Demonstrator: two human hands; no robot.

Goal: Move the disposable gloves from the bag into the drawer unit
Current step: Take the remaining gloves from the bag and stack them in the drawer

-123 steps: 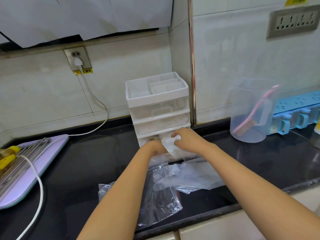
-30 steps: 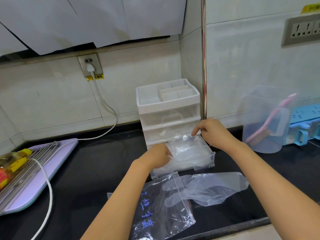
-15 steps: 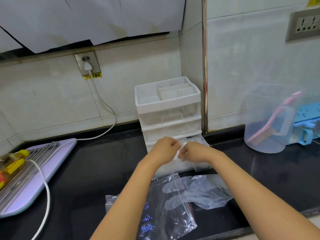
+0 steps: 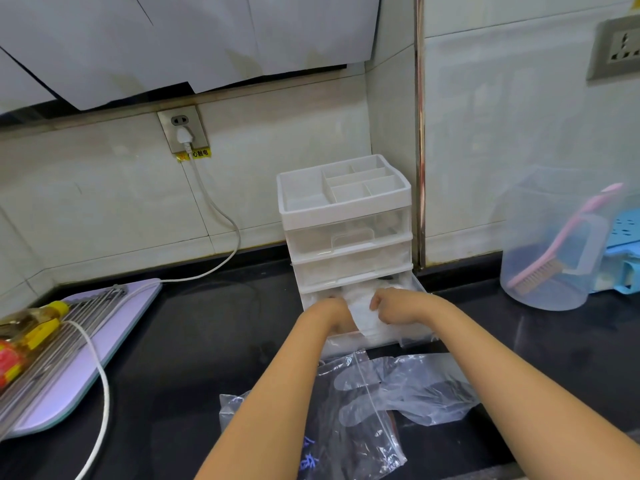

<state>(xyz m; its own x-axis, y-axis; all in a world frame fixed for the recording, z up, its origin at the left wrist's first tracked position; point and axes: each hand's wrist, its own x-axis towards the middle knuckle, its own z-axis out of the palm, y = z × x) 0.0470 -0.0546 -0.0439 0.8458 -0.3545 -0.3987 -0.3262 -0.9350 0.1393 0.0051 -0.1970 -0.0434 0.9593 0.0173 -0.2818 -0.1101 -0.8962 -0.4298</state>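
A white and clear drawer unit (image 4: 346, 233) stands in the wall corner on the black counter. Its bottom drawer (image 4: 412, 336) is pulled out toward me. Both hands are inside that drawer on a wad of clear disposable gloves (image 4: 362, 315). My left hand (image 4: 329, 315) and my right hand (image 4: 394, 304) grip the wad from either side, fingers curled. Another clear glove (image 4: 415, 389) lies flat on the counter in front of the drawer. The clear zip bag (image 4: 346, 438) with blue writing lies under my left forearm near the counter's front edge.
A lilac tray (image 4: 114, 341) with metal skewers and a yellow-capped bottle (image 4: 27, 327) sits at left. A white cable (image 4: 214, 216) runs from the wall socket across it. At right stand a clear jug (image 4: 550, 244) holding a pink brush and a blue rack (image 4: 623, 251).
One second ago my right hand was at the drawer's back corner and the gloves lay spread in it. Both hands have since come together and bunched the gloves inside the drawer.
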